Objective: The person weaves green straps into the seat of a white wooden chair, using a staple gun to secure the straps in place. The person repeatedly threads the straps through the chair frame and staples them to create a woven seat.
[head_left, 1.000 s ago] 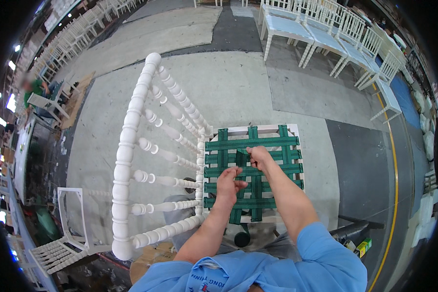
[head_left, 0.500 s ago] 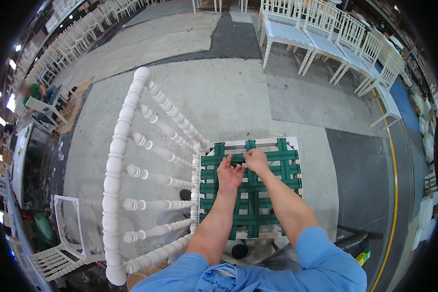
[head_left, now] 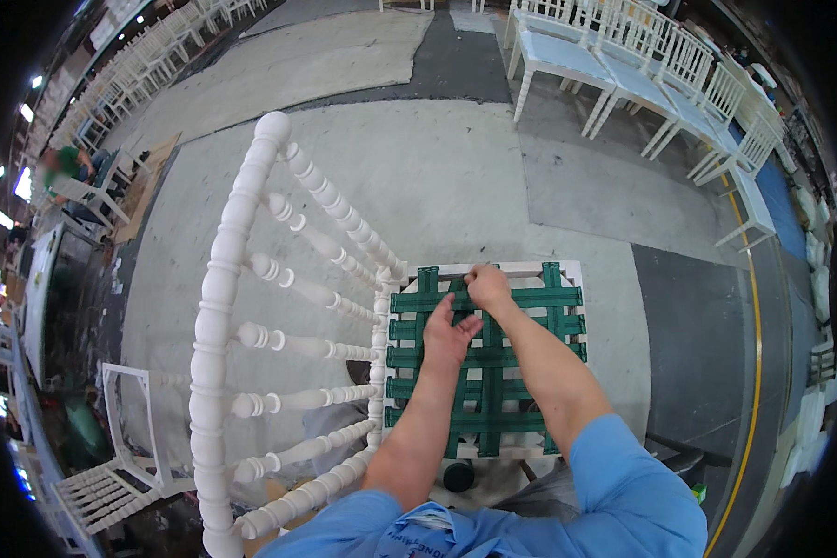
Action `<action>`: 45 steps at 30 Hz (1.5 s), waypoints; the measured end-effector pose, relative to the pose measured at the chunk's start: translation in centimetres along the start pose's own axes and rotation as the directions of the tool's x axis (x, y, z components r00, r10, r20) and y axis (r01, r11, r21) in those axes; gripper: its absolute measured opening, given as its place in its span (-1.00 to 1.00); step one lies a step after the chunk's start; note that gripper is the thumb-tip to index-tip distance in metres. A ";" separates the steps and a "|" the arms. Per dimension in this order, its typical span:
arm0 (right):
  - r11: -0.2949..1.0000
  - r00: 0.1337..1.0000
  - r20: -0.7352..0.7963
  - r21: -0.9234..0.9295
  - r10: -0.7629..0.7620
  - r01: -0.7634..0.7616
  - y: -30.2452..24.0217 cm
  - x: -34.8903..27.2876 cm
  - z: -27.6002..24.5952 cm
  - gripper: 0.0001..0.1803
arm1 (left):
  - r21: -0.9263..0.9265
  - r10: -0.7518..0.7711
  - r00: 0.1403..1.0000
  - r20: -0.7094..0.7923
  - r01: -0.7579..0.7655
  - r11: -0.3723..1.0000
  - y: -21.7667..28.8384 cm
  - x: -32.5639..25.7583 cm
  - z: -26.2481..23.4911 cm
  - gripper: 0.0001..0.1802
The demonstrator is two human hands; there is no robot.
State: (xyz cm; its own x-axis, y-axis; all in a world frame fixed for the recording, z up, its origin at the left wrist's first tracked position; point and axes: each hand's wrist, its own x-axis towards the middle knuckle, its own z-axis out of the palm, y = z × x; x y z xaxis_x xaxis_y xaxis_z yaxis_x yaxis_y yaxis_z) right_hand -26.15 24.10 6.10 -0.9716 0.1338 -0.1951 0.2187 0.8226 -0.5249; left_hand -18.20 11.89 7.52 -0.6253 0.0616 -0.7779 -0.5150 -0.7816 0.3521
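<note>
A white chair frame (head_left: 572,270) with green webbing straps (head_left: 490,395) woven across its seat is in front of me. Its back of turned white spindles (head_left: 216,307) points to the left. Over the far part of the seat, my right hand (head_left: 490,287) is closed at the far rail, pinching a green strap; its fingertips are partly hidden. Just left of it and nearer to me, my left hand (head_left: 448,337) rests on the webbing, palm partly up and fingers apart, with the index finger beside a strap.
Finished-looking white chairs (head_left: 567,60) stand in a row at the far right, and more chairs (head_left: 135,70) line the far left. A person in a green top (head_left: 65,167) sits at the left. Another white chair frame (head_left: 130,465) lies at lower left. Flat sheets (head_left: 409,177) cover the floor.
My right hand has moved slightly up to the far rail. The left hand has turned and shifted a little right, its fingers spreading. The view has shifted slightly.
</note>
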 end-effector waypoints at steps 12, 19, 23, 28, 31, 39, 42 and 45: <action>0.974 0.976 0.166 0.150 0.143 -0.169 0.5 2.5 -0.4 -0.56 | 0.930 -0.136 0.921 0.365 -0.369 -0.004 -4.9 -14.2 -19.1 -0.67; 0.997 0.984 0.169 0.038 0.057 -0.064 0.4 0.8 -0.8 -0.60 | 0.966 -0.272 0.927 0.259 -0.250 0.067 -4.7 -12.8 -14.9 -0.69; 0.995 0.978 0.196 0.042 0.079 -0.089 0.4 0.4 -1.3 -0.60 | 0.791 0.619 0.607 0.499 -0.611 -0.038 -1.7 -4.9 -6.4 -0.70; 0.989 0.979 0.203 0.145 -0.026 -0.004 1.4 0.7 -1.5 -0.62 | 0.725 0.667 0.411 0.621 -0.624 -0.291 1.6 1.3 -0.3 -0.58; 0.981 0.984 0.152 0.180 -0.096 0.067 2.0 0.4 -1.8 -0.61 | 0.692 0.559 0.487 0.671 -0.682 -0.237 2.6 2.5 0.5 -0.63; 0.526 0.989 0.084 0.851 -0.119 -0.009 2.7 -2.9 -1.9 -0.71 | 0.738 0.453 0.624 0.637 -0.664 -0.124 4.5 3.5 1.3 -0.76; 0.544 0.994 0.003 0.837 -0.111 0.058 2.3 -3.0 -1.5 -0.77 | 0.746 0.367 0.792 0.488 -0.597 0.295 4.7 3.1 1.9 -0.79; 0.567 0.982 -0.137 0.802 -0.131 0.187 1.6 -3.3 -1.3 -0.83 | 0.701 0.290 0.883 0.369 -0.469 0.538 4.8 2.6 2.5 -0.80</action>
State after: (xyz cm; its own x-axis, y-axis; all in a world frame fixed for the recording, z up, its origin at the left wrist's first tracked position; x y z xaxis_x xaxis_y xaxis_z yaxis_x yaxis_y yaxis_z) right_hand -22.75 25.69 7.03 -0.9950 0.0995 -0.0098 0.0146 0.0477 -0.9988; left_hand -23.76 9.82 8.45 -0.9177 0.0570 -0.3932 -0.3946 -0.0143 0.9187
